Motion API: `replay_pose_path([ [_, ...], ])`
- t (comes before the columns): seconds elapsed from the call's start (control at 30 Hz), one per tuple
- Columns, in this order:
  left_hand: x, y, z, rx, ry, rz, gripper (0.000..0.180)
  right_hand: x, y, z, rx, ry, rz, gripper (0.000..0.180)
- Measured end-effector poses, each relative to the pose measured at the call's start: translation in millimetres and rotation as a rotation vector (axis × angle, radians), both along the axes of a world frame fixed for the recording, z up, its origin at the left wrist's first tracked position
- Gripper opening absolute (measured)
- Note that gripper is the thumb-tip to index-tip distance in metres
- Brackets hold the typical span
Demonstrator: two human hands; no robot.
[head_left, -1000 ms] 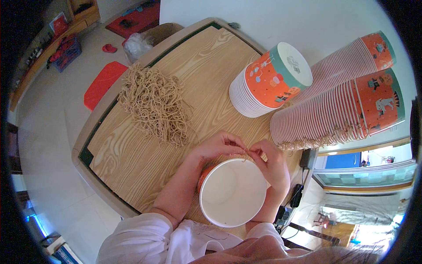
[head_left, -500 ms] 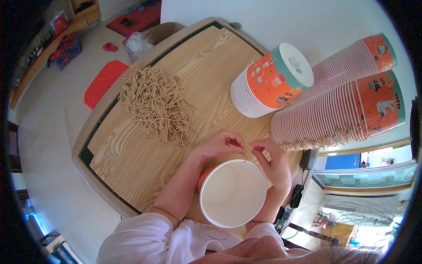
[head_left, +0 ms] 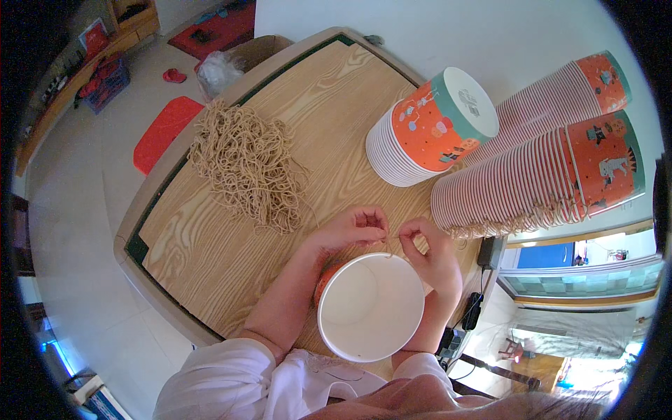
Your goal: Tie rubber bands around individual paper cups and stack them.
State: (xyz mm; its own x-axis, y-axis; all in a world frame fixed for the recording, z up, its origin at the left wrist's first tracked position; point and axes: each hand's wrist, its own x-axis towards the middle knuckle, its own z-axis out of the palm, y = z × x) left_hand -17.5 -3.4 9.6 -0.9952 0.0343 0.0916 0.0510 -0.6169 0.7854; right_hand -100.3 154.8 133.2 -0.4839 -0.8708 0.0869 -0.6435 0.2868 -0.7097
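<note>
this looks like a room in a home used for small piecework. a wooden table [head_left: 231, 231] stands on a pale tiled floor [head_left: 77, 210], with a red plastic stool [head_left: 164, 129] beside it and a cardboard box [head_left: 255, 49] near its far corner. long stacks of printed paper cups [head_left: 532, 175] and a heap of tan string [head_left: 245, 164] fill the tabletop. a low wooden shelf [head_left: 77, 77] runs along the far wall.

We are looking down on a light wood-grain desk [head_left: 231, 252] with a dark green border, standing on a pale tiled floor [head_left: 77, 231]. Daylight is washing over the white wall [head_left: 490, 35] behind it. A red plastic stool [head_left: 164, 129] is sitting beside the desk, a brown cardboard box [head_left: 259, 49] is resting beyond, and a wooden shelf [head_left: 70, 91] is running along the far left.
</note>
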Motion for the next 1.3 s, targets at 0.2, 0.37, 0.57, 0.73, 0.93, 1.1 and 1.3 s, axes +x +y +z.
replay_pose_path([
  [0.2,2,-1,-1,0.066,0.011,-0.013,0.015,3,-1,6,0.030,-0.019,-0.025,0.012],
  [0.37,0,-2,-7,0.085,0.016,0.018,0.014,5,4,15,0.028,-0.244,0.083,0.016],
  [0.57,2,-5,-5,0.080,-0.020,0.013,0.017,2,4,16,0.206,-0.111,0.237,0.022],
  [0.73,9,-9,-3,0.238,0.015,0.070,0.013,1,8,14,0.145,-0.136,0.232,0.021],
  [0.93,7,-9,6,-0.096,0.088,-0.060,0.030,4,7,15,0.120,-0.130,0.186,0.021],
  [1.1,6,-8,11,-0.085,0.034,-0.104,0.029,4,7,13,0.103,-0.121,0.173,0.019],
  [1.3,6,-8,-2,-0.038,0.047,-0.061,0.016,3,6,17,0.127,-0.132,0.217,0.021],
])
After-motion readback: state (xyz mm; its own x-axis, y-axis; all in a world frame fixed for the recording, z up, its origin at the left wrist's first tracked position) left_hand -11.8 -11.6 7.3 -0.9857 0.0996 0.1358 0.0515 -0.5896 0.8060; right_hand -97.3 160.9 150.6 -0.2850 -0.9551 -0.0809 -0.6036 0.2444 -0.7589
